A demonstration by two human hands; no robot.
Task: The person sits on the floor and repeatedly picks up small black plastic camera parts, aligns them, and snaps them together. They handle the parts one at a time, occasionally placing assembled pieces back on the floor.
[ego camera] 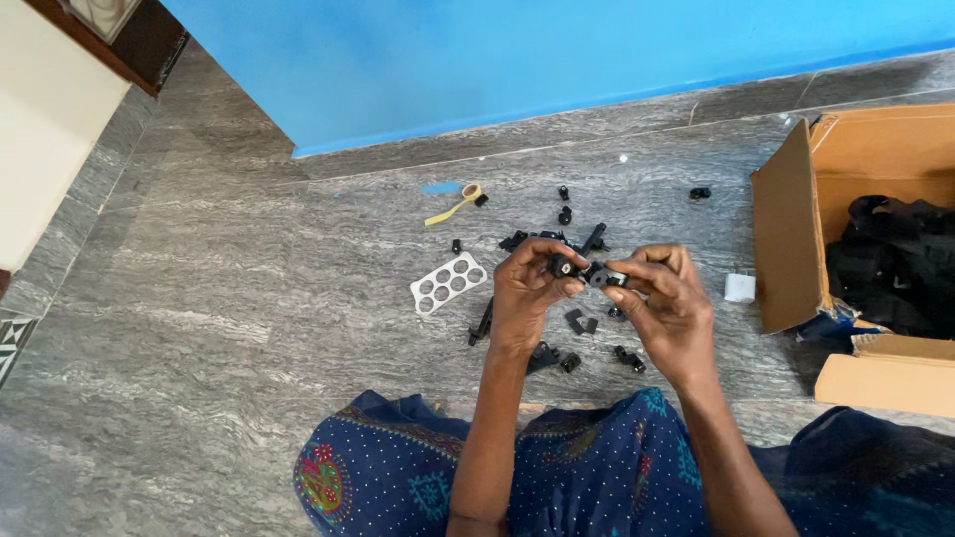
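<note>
Here both hands meet above the floor [199, 298], each pinching a small black plastic part. The left hand [527, 293] has its fingers [545, 251] closed round a black knob-like piece [563, 266]; the right hand [668, 303] grips a second black piece [601, 277] between thumb and forefinger. The two pieces touch or nearly touch end to end, but whether they are already joined is too small to tell.

As for progress, it looks early or midway: many loose black parts [557, 234] lie scattered on the floor just beyond and beneath the hands, unassembled as far as one can see, and the cardboard box [796, 229] to the right holds a dark heap of more parts [895, 264]. No finished pile is clearly visible.

Around them: a white plate with round holes [450, 282] lies to the left of the hands, a yellow strip with a loop [453, 206] farther up near a blue wall [557, 60], a small white block [739, 287] beside the box, and a loose cardboard flap [885, 378] at the lower right. The person's blue patterned garment [597, 467] fills the foreground. Nothing blocks the hands; the scattered bits crowd the floor directly under them.
</note>
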